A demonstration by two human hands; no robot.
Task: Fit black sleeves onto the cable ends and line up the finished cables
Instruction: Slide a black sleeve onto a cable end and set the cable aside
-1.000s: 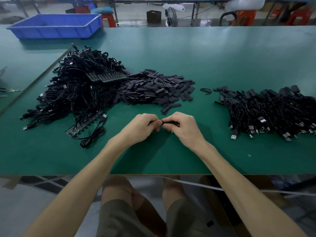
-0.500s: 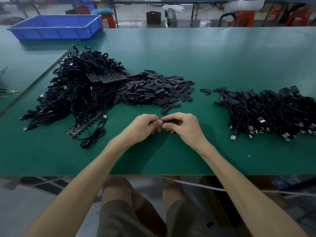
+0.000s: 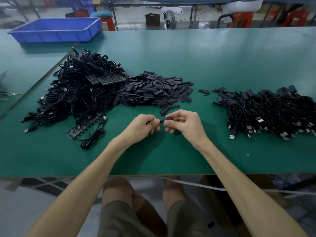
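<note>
Head view. Both bare forearms enter from the lower edge and converge over the near middle of the green surface (image 3: 205, 65), wrists raised slightly above it. The left hand (image 3: 143, 126) is turned palm inward, its fingers (image 3: 156, 121) curled tight, with thumb and forefinger pinching the left end of a short black sleeve (image 3: 165, 120). The right hand (image 3: 185, 124) faces it, thumb and forefinger pinching the right end of the same sleeve, while the remaining fingers hang loosely curled below. The sleeve lies roughly level between the two hands, clear of the surface. Whether a cable end sits inside it cannot be told, since the left hand hides that side.

Just beyond the hands lies a pile of loose sleeves (image 3: 153, 91), and a few strays reach almost to the right knuckles. To the left of this pile, and touching it, is a large tangled heap of cables (image 3: 77, 93). A dark connector strip (image 3: 82, 127) and one coiled cable (image 3: 92, 139) rest at its near edge. Well apart on the right, sleeved cables (image 3: 273, 112) lie side by side, metal plugs toward the person. A single curled black scrap (image 3: 204, 91) sits between the pile and that group. A blue tray (image 3: 54, 29) stands at the far left.
</note>
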